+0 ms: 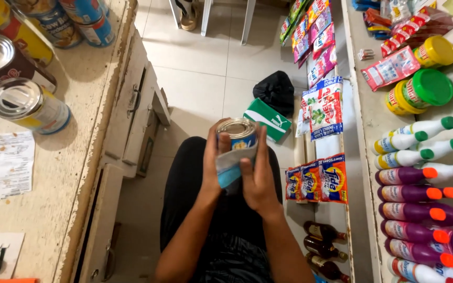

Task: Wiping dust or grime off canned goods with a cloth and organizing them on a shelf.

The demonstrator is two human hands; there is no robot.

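A tin can [238, 132] with a silver lid and blue and yellow label is held upright over my lap. My left hand [212, 162] grips its left side, with fingers wrapped around the back. My right hand [258, 175] presses a light blue and white cloth [228, 169] against the can's front and lower part. Both forearms rise from the bottom of the view, above dark trousers.
A worn wooden counter [53, 173] on the left carries several tin cans [29, 106] and a paper sheet [2, 165]. Shelves on the right hold rows of bottles [420, 183], sachet strips [316, 181], jars [420, 90]. A green box [266, 118] and black bag [278, 90] lie on the tiled floor.
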